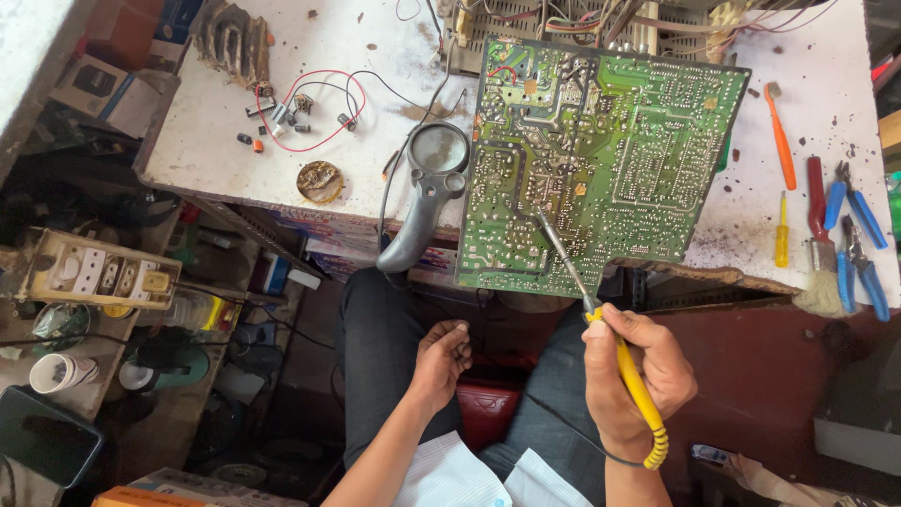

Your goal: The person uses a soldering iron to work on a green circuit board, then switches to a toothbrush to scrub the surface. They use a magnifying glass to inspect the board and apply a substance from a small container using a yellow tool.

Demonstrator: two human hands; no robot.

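Off to my far left a small grey-and-white cardboard box [101,89] sits by the desk's corner, a dark-screened phone [45,437] lies flat at the lower left edge, and an orange-topped carton [202,490] pokes in along the bottom by my left arm.

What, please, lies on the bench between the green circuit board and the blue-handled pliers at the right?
In the head view, between the circuit board and the pliers lie an orange toothbrush, a small yellow screwdriver and a red-handled brush.

Wiring [582,19] cut off at top edge, pliers [859,253] partly overlapping, board [591,160] components too small.
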